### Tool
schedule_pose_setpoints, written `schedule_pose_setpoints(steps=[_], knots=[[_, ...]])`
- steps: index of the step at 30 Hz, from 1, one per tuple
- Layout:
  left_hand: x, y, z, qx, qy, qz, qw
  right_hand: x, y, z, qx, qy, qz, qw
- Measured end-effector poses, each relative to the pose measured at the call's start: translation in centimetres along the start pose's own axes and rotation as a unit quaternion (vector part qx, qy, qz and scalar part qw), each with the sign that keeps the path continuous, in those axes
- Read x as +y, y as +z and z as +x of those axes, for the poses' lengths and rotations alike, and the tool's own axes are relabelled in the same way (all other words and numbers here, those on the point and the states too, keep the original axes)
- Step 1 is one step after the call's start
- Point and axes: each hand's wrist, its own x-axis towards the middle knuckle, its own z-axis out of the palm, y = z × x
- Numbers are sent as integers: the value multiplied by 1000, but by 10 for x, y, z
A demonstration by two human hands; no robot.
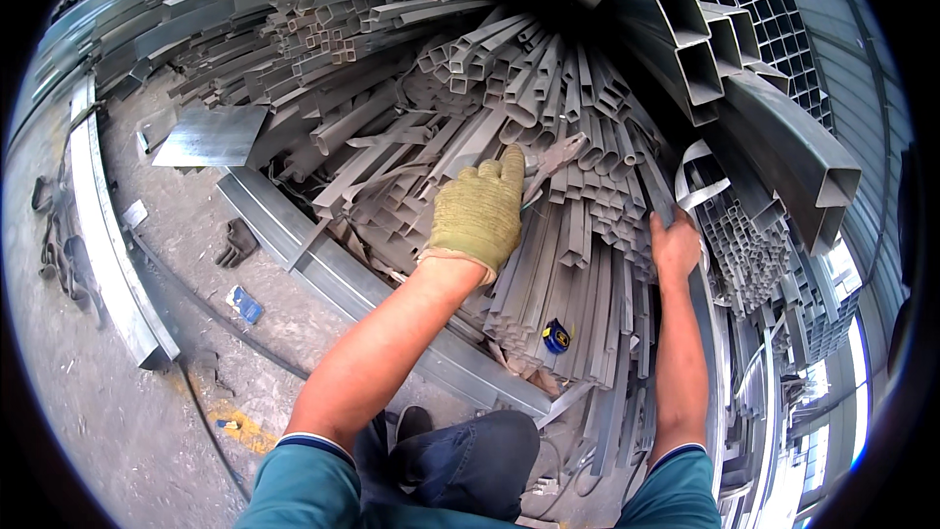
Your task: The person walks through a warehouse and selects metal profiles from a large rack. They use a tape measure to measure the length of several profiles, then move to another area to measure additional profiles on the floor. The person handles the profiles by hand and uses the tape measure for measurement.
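Observation:
My left hand (478, 201), in a yellow-green knit glove, reaches over the stacked metal tubes with its index finger stretched forward and the other fingers curled. A worn pliers-like tool (560, 153) sticks out beside it, jaws pointing away to the right; its handle end is mostly hidden by the glove. Bare, my right hand (676, 247) wraps round a long grey metal tube (656, 188) at the right of the stack. Between my arms, a blue and yellow tape measure (556, 336) rests on the bundled square tubes (578, 299).
Large square tubes (818, 152) jut out at upper right. A steel beam (304, 245) edges the stack at left; another long profile (113, 235) lies on the floor. Nearby are a dark glove (235, 243), a blue packet (245, 305), a sheet metal piece (211, 135) and a cable (211, 426).

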Motion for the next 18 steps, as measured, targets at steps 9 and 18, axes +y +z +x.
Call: schedule_pose_setpoints(steps=[9, 18], knots=[[-15, 10, -28, 125, -34, -151, 980, 1, 10, -1, 26, -29, -50, 998], [-33, 10, -114, 368, -165, -419, 813, 6, 17, 1, 24, -48, -69, 996]])
